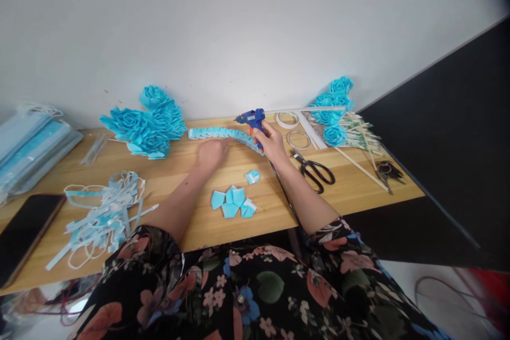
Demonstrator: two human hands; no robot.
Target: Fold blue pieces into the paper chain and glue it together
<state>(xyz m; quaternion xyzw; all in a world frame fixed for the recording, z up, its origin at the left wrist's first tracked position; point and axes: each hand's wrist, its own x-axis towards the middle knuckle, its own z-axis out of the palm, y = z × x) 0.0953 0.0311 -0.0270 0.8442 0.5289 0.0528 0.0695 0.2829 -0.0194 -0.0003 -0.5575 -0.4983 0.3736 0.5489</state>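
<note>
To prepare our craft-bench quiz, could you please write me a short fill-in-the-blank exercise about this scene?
1. The right hand grips a blue ____, its nozzle pointing left.
2. The left hand rests on a curved strip of folded pieces coloured ____.
3. The black scissors lie on the wooden table to the ____ of the right hand.
Missing words: glue gun; blue; right.

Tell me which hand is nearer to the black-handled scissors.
Right. The right hand, gripping the glue gun, is just left of the black-handled scissors; the left hand rests farther left, by the folded blue strip.
</note>
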